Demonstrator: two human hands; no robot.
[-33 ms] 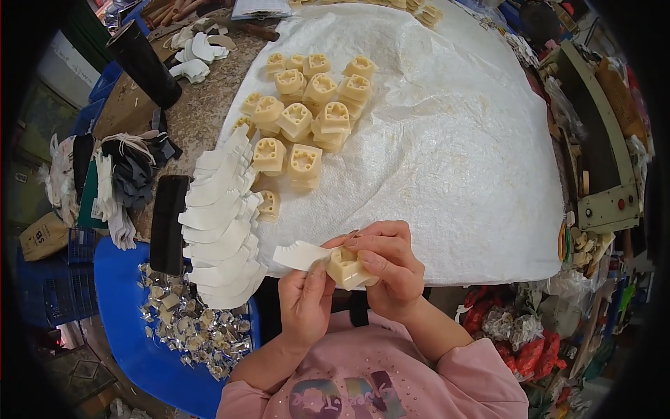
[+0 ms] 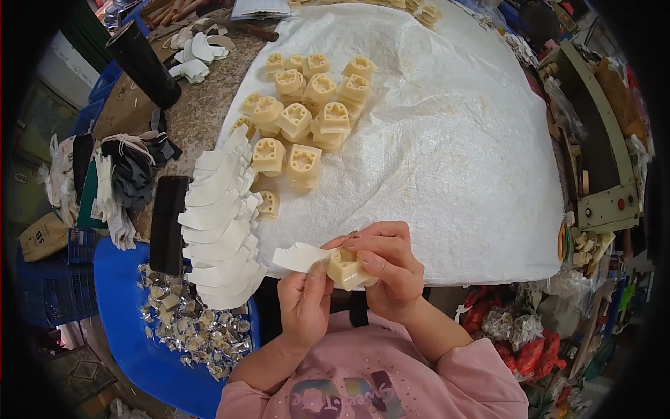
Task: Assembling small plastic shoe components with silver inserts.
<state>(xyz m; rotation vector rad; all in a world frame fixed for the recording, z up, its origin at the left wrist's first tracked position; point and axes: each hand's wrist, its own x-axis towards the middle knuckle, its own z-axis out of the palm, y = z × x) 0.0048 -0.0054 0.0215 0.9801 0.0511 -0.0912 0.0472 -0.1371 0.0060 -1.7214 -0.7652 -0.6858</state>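
Just past the near edge of the white-covered table, my right hand (image 2: pixel 393 264) grips a cream plastic shoe heel (image 2: pixel 349 272), its hollowed face turned up. My left hand (image 2: pixel 305 300) pinches a white curved strip (image 2: pixel 296 257) between thumb and fingers, with one end against the heel's side. The strip's free end sticks out to the left. Left of my hands lies a long overlapping row of similar white curved pieces (image 2: pixel 222 230). Beyond it, several more cream heels (image 2: pixel 305 162) stand in a cluster, some stacked.
A white woven sheet (image 2: pixel 447 160) covers the table. A blue bin (image 2: pixel 125 328) of silvery and cream scraps stands at the lower left. A black phone (image 2: pixel 169 223), a black cylinder (image 2: pixel 143 66) and hanging gloves (image 2: pixel 105 181) are on the left; a green metal machine frame (image 2: pixel 600 167) is at right.
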